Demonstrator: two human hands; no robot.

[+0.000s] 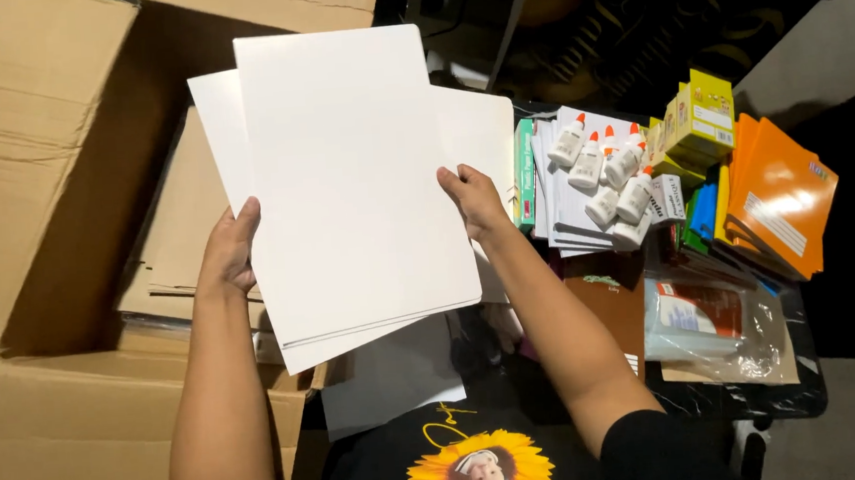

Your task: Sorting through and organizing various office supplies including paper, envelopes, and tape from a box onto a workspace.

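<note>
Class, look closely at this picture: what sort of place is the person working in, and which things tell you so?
Probably a stockroom or packing area for school supplies. Large open cardboard boxes stand beside a table stacked with glue bottles and orange folders, while both hands hold white boards.

We see white boards: blank, flat, rounded corners, several stacked and slightly fanned, held upright and tilted, above an open cardboard box.

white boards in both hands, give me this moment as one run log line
left hand: holds white boards | right hand: holds same stack | below: open cardboard box | right: glue bottles
</note>
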